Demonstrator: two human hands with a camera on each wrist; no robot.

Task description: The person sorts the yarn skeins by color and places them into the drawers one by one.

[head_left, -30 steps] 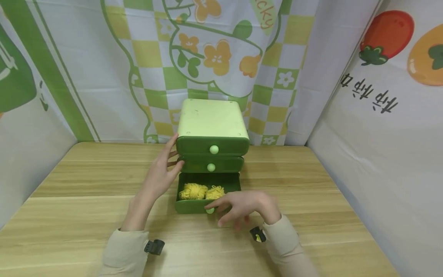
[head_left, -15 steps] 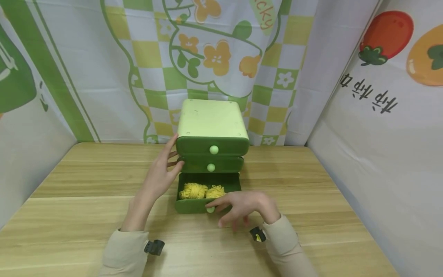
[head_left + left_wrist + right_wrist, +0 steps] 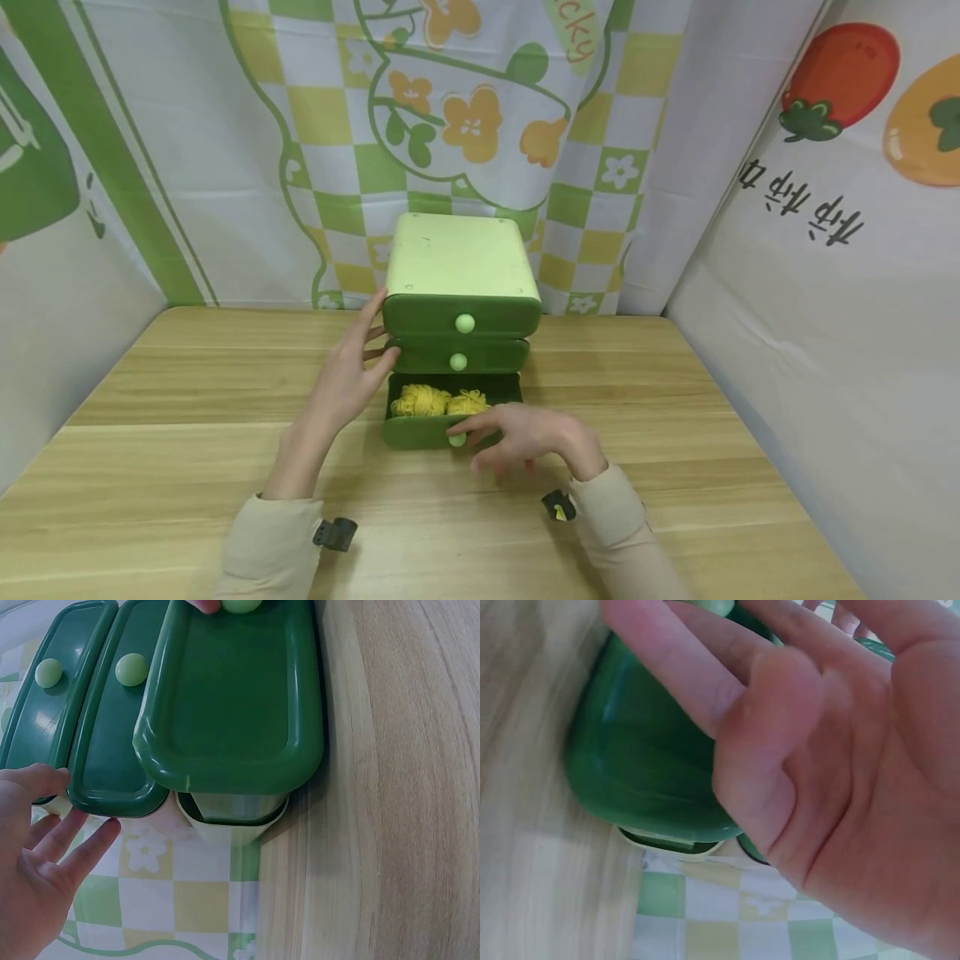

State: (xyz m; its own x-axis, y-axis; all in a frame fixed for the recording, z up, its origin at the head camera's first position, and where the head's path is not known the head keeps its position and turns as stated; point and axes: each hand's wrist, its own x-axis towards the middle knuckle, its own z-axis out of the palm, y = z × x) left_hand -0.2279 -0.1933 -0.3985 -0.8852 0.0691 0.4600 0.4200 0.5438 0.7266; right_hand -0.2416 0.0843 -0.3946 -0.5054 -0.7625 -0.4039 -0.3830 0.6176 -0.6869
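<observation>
Your left hand (image 3: pixel 347 385) lies flat, fingers straight, against the left side of the green drawer box (image 3: pixel 459 283) on the worktop (image 3: pixel 187 433). Your right hand (image 3: pixel 525 437), fingers loosely extended, presses the knob (image 3: pixel 457 439) of the partly open bottom drawer (image 3: pixel 427 431) holding yellow yarn (image 3: pixel 435 401).

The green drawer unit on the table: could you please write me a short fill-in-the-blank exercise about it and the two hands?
1. The drawer unit has ___ drawers, each with a pale round knob.
2. The only open drawer is the ___ one.
3. The bottom drawer holds yarn of ___ colour.
4. The left hand rests against the unit's ___ side, while the right hand touches the bottom knob.

Missing words: three; bottom; yellow; left
</observation>
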